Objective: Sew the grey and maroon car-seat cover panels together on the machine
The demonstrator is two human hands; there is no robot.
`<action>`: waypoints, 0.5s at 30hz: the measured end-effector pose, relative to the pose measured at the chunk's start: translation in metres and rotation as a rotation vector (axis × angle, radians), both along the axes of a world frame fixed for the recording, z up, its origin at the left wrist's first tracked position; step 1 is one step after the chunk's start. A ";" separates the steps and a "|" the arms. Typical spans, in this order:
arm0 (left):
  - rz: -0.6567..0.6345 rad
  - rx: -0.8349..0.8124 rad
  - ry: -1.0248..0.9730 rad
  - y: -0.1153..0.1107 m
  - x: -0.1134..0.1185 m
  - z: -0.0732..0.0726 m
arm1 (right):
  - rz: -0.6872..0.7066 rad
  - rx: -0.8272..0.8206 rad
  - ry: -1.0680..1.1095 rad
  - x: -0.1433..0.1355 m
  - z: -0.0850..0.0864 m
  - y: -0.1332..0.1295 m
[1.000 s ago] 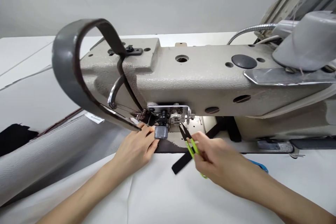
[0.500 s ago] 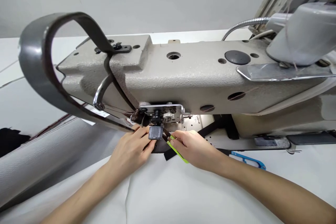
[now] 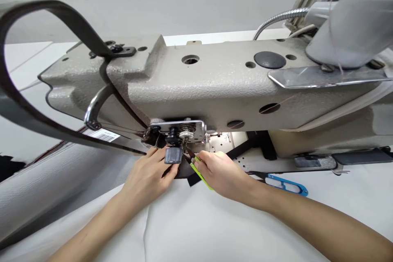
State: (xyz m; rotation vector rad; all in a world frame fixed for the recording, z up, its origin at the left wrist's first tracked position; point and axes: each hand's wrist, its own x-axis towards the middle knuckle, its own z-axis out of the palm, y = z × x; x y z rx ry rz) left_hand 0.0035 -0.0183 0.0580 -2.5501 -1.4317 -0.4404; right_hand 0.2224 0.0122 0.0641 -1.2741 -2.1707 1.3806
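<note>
My right hand is closed around lime-green thread snips. Their dark blades point up and left, below the tension assembly of a sewing machine. Close by on the left, my left hand reaches under the machine head with its fingers curled together. A grey block partly covers its fingertips, so whatever they pinch is hidden. A short black strip lies between the hands, beneath the snips.
Blue-handled snips lie beyond my right forearm. A grey material roll lies at the left. White material spreads in front. A curved metal band arches off the machine head, and a thread cone stands at right.
The camera view has shifted, so the machine and both hands sit further left in the picture. More of the blue snips shows. The hands hold nearly the same pose at the machine.
</note>
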 end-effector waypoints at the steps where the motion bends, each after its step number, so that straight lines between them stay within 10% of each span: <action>1: 0.004 0.000 0.007 0.000 0.000 0.000 | -0.016 -0.011 0.022 0.000 -0.001 -0.001; 15: 0.028 0.032 0.076 0.001 0.003 -0.003 | -0.062 -0.090 -0.075 0.007 0.001 0.002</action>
